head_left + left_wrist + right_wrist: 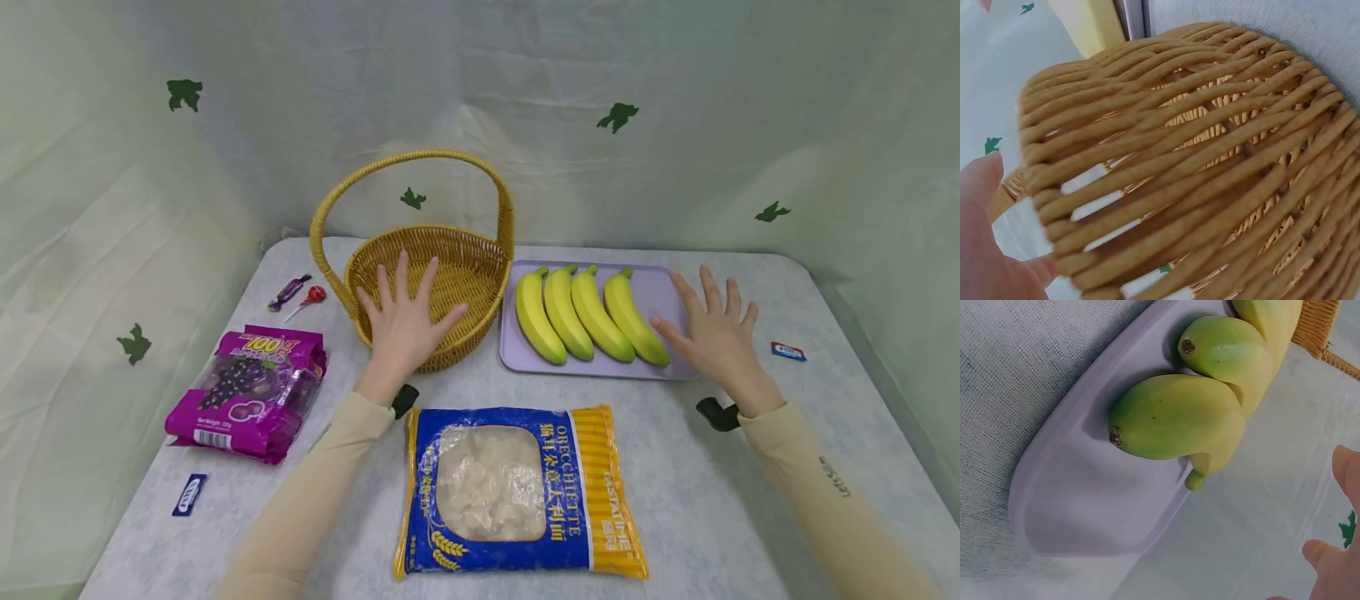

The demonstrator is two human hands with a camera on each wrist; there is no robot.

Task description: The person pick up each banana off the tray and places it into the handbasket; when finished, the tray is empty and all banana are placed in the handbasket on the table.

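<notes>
Left hand (405,321): fingers spread and straight, palm down, over the near rim of the wicker basket (480,250); nothing gripped. Contact with the rim not determinable from the head view. In the left wrist view, woven basket wall (1210,162) fills the frame, with fingertips (982,181) at the left edge, just beside the weave.

Right hand (716,333): fingers spread and straight, palm down, at the right end of the lilac tray (660,287); nothing gripped. Thumb close to the rightmost banana; contact not determinable. In the right wrist view, tray rim (1054,481) and banana tips (1175,419) visible, fingertips (1347,469) at the right edge, apart from the fruit.

Four bananas (588,312): side by side on the tray, stems toward the far side. Tray just right of the basket, centre-far on the worktop (712,500).

Basket: upright, handle arched overhead, interior visible, centre-far.

Orecchiette pasta bag (517,492): blue and yellow, flat on the worktop, near centre, between the two forearms.

Purple grape candy bag (251,392): flat, left of centre.

Lollipop (311,296) and wrapped purple sweet (288,292): far left, beside the basket.

Small blue sachet (190,493): near left. Small blue-and-red packet (787,351): right, just beyond the right hand.
</notes>
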